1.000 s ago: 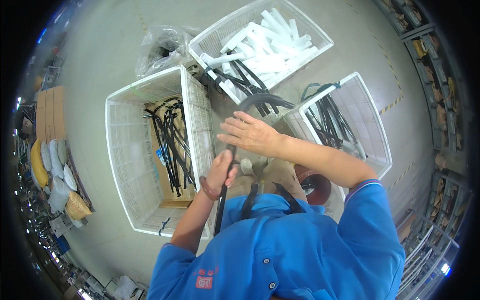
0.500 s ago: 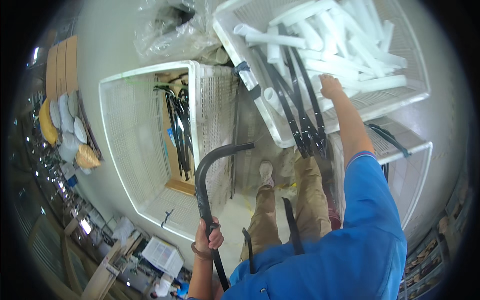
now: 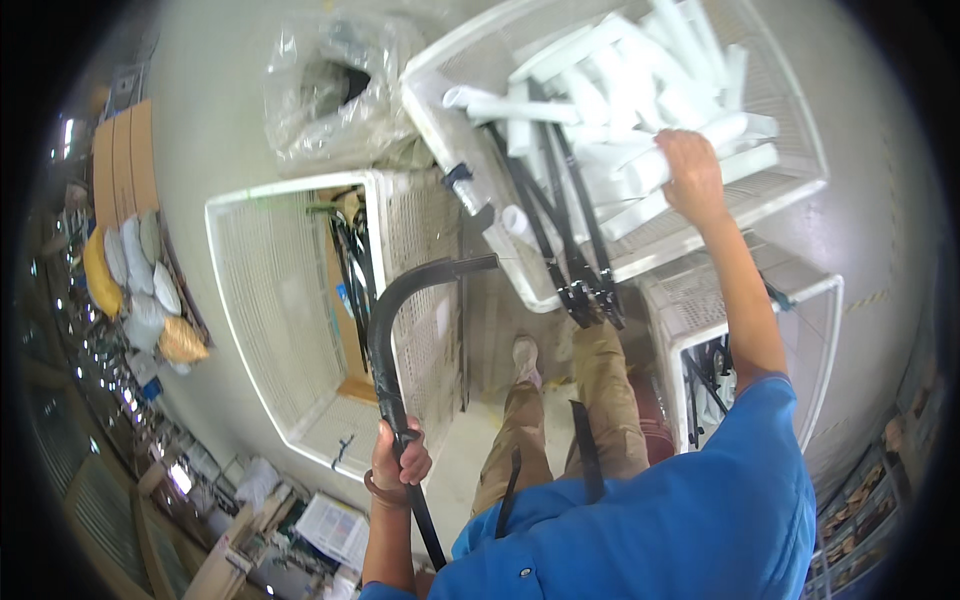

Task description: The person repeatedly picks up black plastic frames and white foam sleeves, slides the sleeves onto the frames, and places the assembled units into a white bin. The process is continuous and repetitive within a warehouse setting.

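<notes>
Wrapped around the lower part of a black bent tube [image 3: 383,345] is my left hand [image 3: 398,460]; the tube rises and curves over to the right at its top. My right hand [image 3: 690,175] reaches into a white crate [image 3: 815,130] at the upper right. Its fingers are curled over a white sleeve-like tube [image 3: 645,172] on the pile of white tubes [image 3: 590,85]. Several glossy black bars [image 3: 560,220] lie across that crate's near edge, left of my right hand.
A white slatted crate [image 3: 250,290] on the left holds black bars and cardboard. Another crate [image 3: 690,295] with black parts stands below my right arm. Clear plastic wrapping [image 3: 300,110] lies at the upper left, and stacked sacks [image 3: 130,270] farther left.
My right hand has moved farther in over the white tubes and closed on one. My left hand still holds the black bent tube. The whole view has shifted slightly.
</notes>
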